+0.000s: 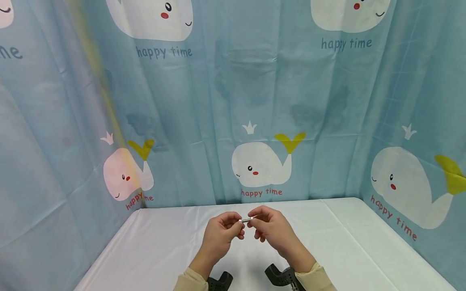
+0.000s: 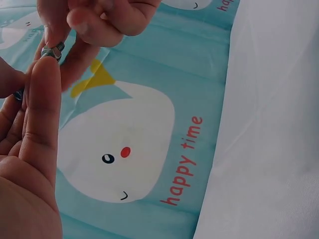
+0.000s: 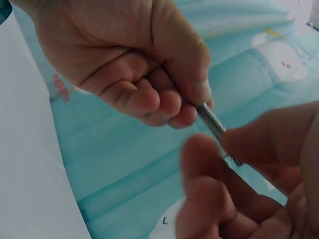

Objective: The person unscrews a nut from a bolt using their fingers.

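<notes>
Both hands meet over the table, with a small silver threaded bolt (image 1: 245, 220) stretched between their fingertips. My left hand (image 1: 220, 234) pinches one end of the bolt (image 3: 212, 119) between thumb and finger, its other fingers curled in. At the opposite end my right hand (image 1: 272, 228) pinches with thumb and forefinger around a hex nut (image 2: 51, 53). A short threaded tip shows past the nut in the left wrist view. Fingers cover part of the nut and both gripped stretches of the bolt.
A white cloth covers the table (image 1: 164, 246). Blue curtains (image 1: 204, 101) printed with whales enclose its back and sides. Black wrist mounts (image 1: 278, 275) sit by the beige sleeves (image 1: 314, 279).
</notes>
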Demonstrator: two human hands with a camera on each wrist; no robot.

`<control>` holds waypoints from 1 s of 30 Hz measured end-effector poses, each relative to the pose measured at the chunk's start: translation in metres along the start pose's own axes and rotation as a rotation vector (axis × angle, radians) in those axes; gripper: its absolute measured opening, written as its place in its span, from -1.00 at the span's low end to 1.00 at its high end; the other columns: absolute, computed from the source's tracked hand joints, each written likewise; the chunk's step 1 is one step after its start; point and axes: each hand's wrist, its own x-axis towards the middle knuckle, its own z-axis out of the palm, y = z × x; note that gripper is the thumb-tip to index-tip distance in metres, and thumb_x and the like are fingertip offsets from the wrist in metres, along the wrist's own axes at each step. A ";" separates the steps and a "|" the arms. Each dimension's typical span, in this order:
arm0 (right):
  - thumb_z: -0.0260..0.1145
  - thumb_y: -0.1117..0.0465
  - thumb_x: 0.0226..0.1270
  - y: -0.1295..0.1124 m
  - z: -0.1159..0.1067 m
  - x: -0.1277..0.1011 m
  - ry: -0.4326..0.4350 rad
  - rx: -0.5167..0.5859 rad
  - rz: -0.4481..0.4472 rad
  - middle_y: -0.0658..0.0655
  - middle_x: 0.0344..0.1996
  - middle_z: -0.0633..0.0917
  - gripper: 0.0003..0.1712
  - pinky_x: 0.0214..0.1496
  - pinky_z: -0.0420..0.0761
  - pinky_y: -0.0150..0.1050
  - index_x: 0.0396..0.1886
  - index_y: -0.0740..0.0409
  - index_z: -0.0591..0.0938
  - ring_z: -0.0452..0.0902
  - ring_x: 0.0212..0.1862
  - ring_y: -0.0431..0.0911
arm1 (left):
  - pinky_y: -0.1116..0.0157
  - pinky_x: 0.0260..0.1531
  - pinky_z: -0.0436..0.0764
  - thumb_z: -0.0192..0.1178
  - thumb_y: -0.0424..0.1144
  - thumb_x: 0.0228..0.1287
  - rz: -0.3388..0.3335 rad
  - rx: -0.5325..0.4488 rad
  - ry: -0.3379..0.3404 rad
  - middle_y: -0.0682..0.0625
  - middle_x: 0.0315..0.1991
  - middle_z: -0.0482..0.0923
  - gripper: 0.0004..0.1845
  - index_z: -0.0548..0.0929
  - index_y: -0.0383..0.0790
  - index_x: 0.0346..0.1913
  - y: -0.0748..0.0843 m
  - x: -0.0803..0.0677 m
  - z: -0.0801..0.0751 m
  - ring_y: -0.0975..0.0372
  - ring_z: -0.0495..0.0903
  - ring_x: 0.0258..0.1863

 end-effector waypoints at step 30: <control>0.28 0.25 0.41 -0.002 -0.003 -0.001 -0.002 -0.040 0.010 0.19 -0.30 0.71 -0.78 -0.50 0.60 -0.24 -0.02 0.24 0.64 0.61 -0.50 0.01 | 0.21 -0.32 0.73 0.28 -0.45 0.30 -0.002 0.003 0.003 -0.23 -0.41 0.63 -0.87 0.62 -0.46 -0.15 0.001 0.000 0.000 0.15 0.64 -0.45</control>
